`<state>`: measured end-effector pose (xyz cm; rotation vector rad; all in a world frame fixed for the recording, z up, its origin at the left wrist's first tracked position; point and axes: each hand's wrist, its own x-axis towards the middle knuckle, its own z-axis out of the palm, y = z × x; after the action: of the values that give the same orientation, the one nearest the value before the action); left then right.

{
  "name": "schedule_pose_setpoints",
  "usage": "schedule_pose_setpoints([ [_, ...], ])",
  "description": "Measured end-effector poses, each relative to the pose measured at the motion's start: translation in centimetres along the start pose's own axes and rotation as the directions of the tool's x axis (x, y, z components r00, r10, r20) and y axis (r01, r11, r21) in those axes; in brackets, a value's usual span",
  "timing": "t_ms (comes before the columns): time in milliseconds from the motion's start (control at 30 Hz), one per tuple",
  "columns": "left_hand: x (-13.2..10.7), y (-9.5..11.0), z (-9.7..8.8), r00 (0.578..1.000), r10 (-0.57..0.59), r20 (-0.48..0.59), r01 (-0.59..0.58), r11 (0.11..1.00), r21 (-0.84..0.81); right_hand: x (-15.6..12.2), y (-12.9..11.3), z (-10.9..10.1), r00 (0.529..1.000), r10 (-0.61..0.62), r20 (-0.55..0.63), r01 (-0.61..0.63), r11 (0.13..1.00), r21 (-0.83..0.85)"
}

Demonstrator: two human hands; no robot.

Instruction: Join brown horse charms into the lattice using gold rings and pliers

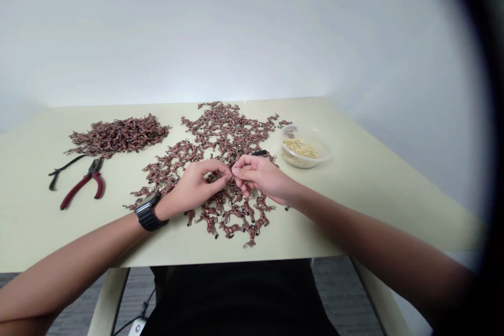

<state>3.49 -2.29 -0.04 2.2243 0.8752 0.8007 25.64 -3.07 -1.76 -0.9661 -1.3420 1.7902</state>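
Observation:
My left hand [205, 181], with a dark watch [149, 212] on its wrist, and my right hand [262, 176] meet fingertip to fingertip over the middle of the table. Both are closed in a pinch. What lies between the fingers is too small and covered to make out. Below and around them spread many small brown animal figures [232, 228], shaped like horses or deer. A black rounded tip [259, 153] shows just behind my right hand; whether the hand holds it I cannot tell.
A denser heap of brown figures [118, 135] lies at the back left. In front of it are red-handled pliers [81, 189] and a thin black tool [59, 170]. A clear plastic bowl [326, 155] with small gold-coloured pieces [301, 148] stands right of the figures. A wall [236, 31] rises behind the table.

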Motion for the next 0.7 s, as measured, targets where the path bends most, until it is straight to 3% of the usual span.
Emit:
schedule_pose_setpoints([
  [167,-0.1,0.2,-0.1,1.000,0.016,-0.014,-0.015,0.997,0.079,0.0,-0.3,0.1,1.000,-0.013,-0.024,0.014,0.999,0.044],
  [400,-0.3,-0.9,0.4,0.970,0.233,0.066,-0.241,0.898,0.367,0.0,-0.4,0.3,0.999,-0.014,-0.044,0.019,0.993,0.121],
  [500,-0.3,-1.6,0.4,0.966,0.258,0.022,-0.245,0.884,0.398,-0.5,-1.2,0.3,0.999,-0.012,-0.042,0.009,0.997,-0.076],
  [567,-0.4,-1.8,0.3,0.971,0.236,-0.030,-0.206,0.897,0.392,-1.1,-2.4,-0.5,0.985,-0.127,-0.112,0.084,0.941,-0.328],
  [600,-0.3,-1.8,0.3,0.975,0.217,-0.052,-0.182,0.905,0.384,-1.3,-3.2,-1.3,0.950,-0.256,-0.179,0.148,0.873,-0.464],
  [633,-0.3,-1.9,0.2,0.978,0.198,-0.068,-0.159,0.913,0.376,-1.5,-3.9,-2.5,0.885,-0.396,-0.244,0.190,0.786,-0.588],
  [700,-0.3,-1.9,0.1,0.982,0.166,-0.090,-0.122,0.923,0.365,-1.8,-5.3,-5.7,0.758,-0.556,-0.341,0.098,0.614,-0.783],
])
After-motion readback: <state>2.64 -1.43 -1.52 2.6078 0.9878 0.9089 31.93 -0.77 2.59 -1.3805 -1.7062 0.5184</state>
